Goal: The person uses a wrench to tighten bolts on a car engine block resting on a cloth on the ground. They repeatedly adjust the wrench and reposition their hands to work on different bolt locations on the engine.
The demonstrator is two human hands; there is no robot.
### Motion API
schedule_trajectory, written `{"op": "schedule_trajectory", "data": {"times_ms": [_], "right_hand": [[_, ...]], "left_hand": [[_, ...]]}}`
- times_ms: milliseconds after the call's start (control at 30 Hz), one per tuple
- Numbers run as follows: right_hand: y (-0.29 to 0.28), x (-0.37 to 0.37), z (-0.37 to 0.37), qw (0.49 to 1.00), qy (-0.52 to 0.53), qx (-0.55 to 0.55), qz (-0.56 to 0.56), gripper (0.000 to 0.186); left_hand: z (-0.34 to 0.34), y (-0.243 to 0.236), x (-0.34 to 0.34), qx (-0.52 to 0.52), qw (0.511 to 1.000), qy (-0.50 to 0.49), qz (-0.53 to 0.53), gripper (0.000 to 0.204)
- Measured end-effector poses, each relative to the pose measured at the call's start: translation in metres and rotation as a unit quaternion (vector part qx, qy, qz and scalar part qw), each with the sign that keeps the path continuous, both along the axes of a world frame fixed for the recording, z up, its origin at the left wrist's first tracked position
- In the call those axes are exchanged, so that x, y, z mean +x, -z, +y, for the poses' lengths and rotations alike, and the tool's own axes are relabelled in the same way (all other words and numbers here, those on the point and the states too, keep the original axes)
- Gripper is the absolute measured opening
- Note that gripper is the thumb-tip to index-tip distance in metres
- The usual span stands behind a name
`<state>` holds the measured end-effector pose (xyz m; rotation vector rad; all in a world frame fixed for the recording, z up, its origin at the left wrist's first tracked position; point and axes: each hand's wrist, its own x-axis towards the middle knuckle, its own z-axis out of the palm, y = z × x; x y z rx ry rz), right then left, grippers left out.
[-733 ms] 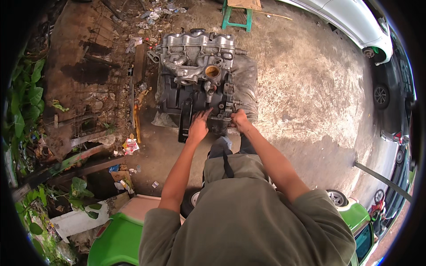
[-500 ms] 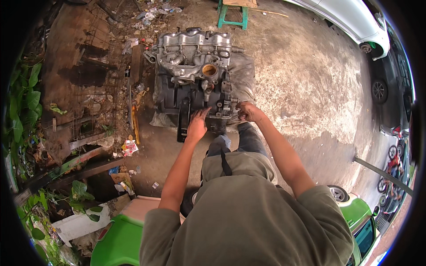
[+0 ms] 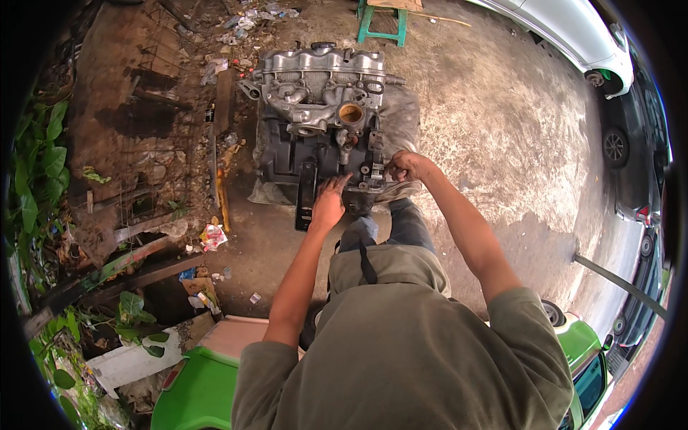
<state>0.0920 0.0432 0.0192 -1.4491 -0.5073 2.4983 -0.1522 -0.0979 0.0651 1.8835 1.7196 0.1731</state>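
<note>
A car engine (image 3: 322,107) lies before me, with a silvery ribbed cover and intake manifold (image 3: 308,115) at its far side and a dark block (image 3: 283,154) nearer. Fingers stretched, my left hand (image 3: 330,203) rests on the block's near edge, beside a long black bracket (image 3: 307,197) with holes. Over at the block's right end, my right hand (image 3: 410,165) is closed, its fingers curled next to a small metal fitting (image 3: 375,170). What the right fingers hold, if anything, is hidden from view. Neither hand touches the round brownish manifold opening (image 3: 350,113).
A grey sheet (image 3: 398,118) lies under the engine on the concrete floor. Litter and planks (image 3: 223,97) line the left side, and a green stool (image 3: 382,25) stands at the far side. Cars are parked around, including a silver one (image 3: 566,29) and a green one (image 3: 193,387).
The whole view has shifted slightly, so the engine sits a little farther right. My right hand has turned and risen a bit at the block's end; my left hand stays on the near edge.
</note>
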Motion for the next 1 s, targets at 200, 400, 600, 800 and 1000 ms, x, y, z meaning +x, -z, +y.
{"op": "schedule_trajectory", "data": {"times_ms": [200, 400, 600, 800, 1000], "right_hand": [[-0.006, -0.003, 0.022, 0.992, -0.109, -0.047, -0.041, 0.025], [-0.003, -0.001, 0.038, 0.976, -0.19, -0.105, 0.001, 0.037], [0.008, -0.009, 0.054, 0.963, -0.171, -0.209, 0.004, 0.048], [0.026, -0.002, 0.042, 0.979, -0.176, -0.106, 0.0, 0.017], [0.034, 0.0, 0.027, 0.995, -0.033, -0.098, -0.018, 0.005]], "left_hand": [[0.0, 0.0, -0.001, -0.01, 1.0, -0.003, -0.024, 0.085], [0.001, 0.001, -0.002, 0.002, 1.0, 0.01, -0.018, 0.086], [0.001, 0.004, -0.003, 0.01, 1.0, 0.013, -0.016, 0.085], [0.001, 0.005, -0.003, 0.014, 1.0, 0.014, -0.023, 0.085], [-0.001, 0.008, -0.002, 0.02, 0.999, 0.007, -0.035, 0.086]]}}
